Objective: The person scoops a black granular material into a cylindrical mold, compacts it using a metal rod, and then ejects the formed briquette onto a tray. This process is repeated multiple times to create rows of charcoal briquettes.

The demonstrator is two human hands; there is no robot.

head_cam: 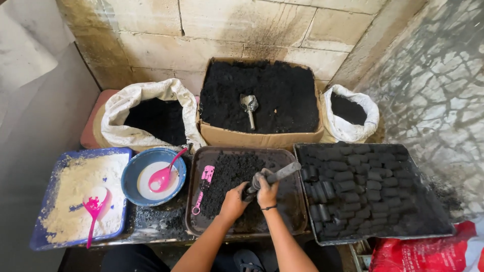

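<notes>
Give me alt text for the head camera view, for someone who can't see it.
Both hands, left hand and right hand, grip a dark tube press over a brown tray of black powder. Beside it sits a tray of briquettes; behind, a cardboard box of black powder.

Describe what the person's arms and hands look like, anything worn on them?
Both forearms are bare, with no sleeves in view. The left hand and right hand are gloveless and smeared with black dust. A thin dark band circles the right wrist.
</notes>
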